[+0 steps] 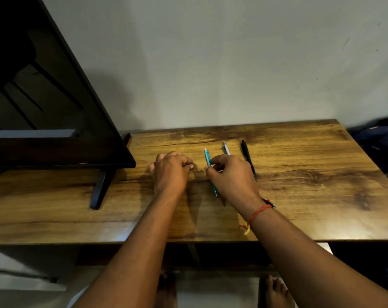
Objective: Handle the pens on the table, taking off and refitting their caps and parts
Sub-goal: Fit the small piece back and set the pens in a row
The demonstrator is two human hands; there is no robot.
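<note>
While it's pinched, the teal pen (207, 158) looks slim — dark-tipped

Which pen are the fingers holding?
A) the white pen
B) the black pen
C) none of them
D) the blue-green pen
D: the right hand pinches the slim blue-green plastic pen between thumb and fingers, while the white pen and the black pen lie untouched on the brown wooden table.
</note>
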